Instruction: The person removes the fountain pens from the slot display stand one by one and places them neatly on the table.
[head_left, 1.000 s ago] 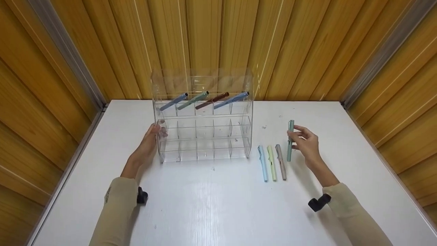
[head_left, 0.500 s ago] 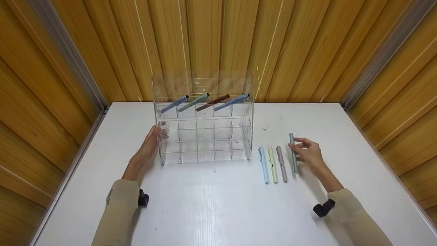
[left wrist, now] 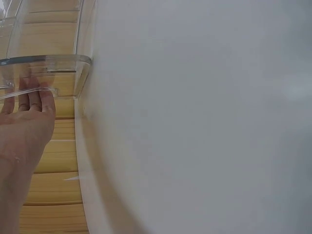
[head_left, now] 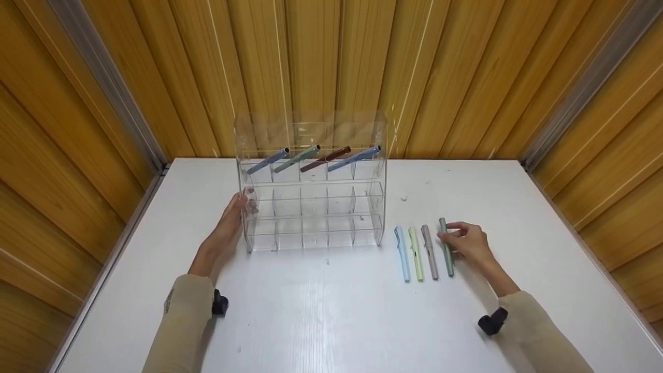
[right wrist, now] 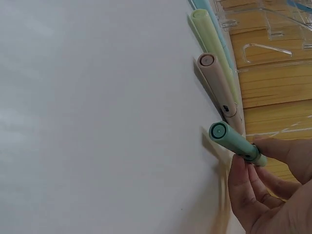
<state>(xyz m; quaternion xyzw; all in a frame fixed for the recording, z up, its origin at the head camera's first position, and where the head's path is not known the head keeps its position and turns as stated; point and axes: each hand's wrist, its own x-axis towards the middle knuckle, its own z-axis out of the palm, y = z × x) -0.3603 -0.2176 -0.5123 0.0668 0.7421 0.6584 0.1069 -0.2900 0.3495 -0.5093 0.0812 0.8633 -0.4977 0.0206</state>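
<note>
My left hand (head_left: 226,223) rests against the left side of a clear acrylic pen rack (head_left: 314,216). Its fingertips show through the clear wall, and in the left wrist view the fingers (left wrist: 35,100) reach behind the rack's edge. My right hand (head_left: 470,242) pinches a teal pen (head_left: 446,251) between thumb and fingers, low over the white table. From the right wrist view, the teal pen's end (right wrist: 219,130) points toward the camera. Left of it lie a taupe pen (head_left: 430,253), a lime pen (head_left: 416,255) and a light blue pen (head_left: 402,255), side by side.
In the rack's top row lean a dark blue pen (head_left: 268,161), a green pen (head_left: 297,159), a dark red pen (head_left: 325,159) and a blue pen (head_left: 354,158). Wood-look walls (head_left: 311,62) enclose the white table (head_left: 331,316) at the back and sides.
My right hand has brought the teal pen down and toward me, from above the table to beside the taupe pen. The left hand stays at the rack. The head view has shifted slightly.
</note>
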